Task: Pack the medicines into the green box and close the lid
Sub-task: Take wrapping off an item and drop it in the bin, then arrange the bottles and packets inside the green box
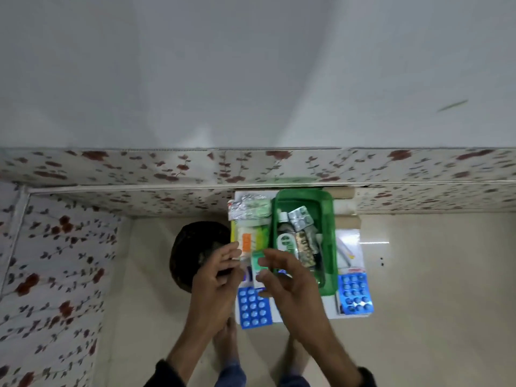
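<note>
Medicines crowd a white board (349, 238) set on the floor, with the green box (331, 219) standing open at its middle, already holding a bottle (285, 236) and foil strips (300, 217). Your right hand (287, 277) pinches a small green-and-white carton (257, 263) between thumb and fingers, just left of the box's near end. Your left hand (216, 275) sits beside it, fingers loosely spread and touching the carton's left side; whether they grip it, you cannot tell. One blue blister pack (254, 307) lies near your wrists, another (355, 293) right of the box. Silver strips (247, 208) and an orange-labelled pack (247, 241) lie left of the box. A dark round object (192, 247) sits on the floor at left.
</note>
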